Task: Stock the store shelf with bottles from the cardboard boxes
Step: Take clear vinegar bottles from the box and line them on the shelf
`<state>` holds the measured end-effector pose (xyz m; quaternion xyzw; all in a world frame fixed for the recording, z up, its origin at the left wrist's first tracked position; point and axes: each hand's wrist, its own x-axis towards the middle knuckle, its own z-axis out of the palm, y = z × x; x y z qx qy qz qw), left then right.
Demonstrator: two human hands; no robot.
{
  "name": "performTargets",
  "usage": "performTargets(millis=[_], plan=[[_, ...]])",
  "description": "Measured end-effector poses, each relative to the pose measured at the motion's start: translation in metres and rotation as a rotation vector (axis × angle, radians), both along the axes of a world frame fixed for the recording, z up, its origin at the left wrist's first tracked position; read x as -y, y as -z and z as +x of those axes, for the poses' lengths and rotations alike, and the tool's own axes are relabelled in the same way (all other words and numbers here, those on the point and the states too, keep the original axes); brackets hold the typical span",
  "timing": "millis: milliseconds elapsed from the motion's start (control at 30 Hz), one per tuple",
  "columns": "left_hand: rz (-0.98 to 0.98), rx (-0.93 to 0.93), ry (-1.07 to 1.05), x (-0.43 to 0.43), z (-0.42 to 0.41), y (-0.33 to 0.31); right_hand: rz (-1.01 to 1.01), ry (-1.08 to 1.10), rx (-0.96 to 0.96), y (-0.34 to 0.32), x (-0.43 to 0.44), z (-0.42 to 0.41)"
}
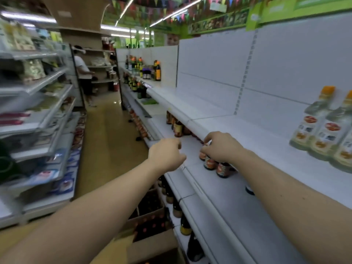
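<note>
A white store shelf runs along the right. On its second tier stand a few small dark bottles with red labels. My right hand lies over their tops, fingers curled round the caps. My left hand hovers just left of them by the shelf's front edge, fingers loosely curled and holding nothing. Below the shelf, an open cardboard box on the floor holds several dark bottles with red caps.
Pale bottles with orange caps stand on the upper tier at right. More dark bottles sit farther along and on lower tiers. A second shelf unit lines the aisle's left side. A person stands far down the aisle.
</note>
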<state>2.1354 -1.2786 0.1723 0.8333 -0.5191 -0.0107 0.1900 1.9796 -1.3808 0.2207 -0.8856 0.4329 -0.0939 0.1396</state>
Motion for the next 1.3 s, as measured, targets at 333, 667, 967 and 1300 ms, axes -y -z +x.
performTargets(millis=[333,667,967,1300], plan=[[0.123,-0.207,-0.055,-0.028,0.111,0.123,0.219,-0.03,-0.135,0.12,-0.012,0.115],[0.367,-0.308,-0.118,-0.053,0.167,0.25,0.382,-0.003,-0.259,0.254,-0.016,0.16],[0.558,-0.473,-0.217,-0.077,0.163,0.384,0.501,-0.151,-0.371,0.404,-0.013,0.171],[0.676,-0.565,-0.243,-0.078,0.118,0.582,0.591,-0.235,-0.556,0.618,-0.01,0.14]])
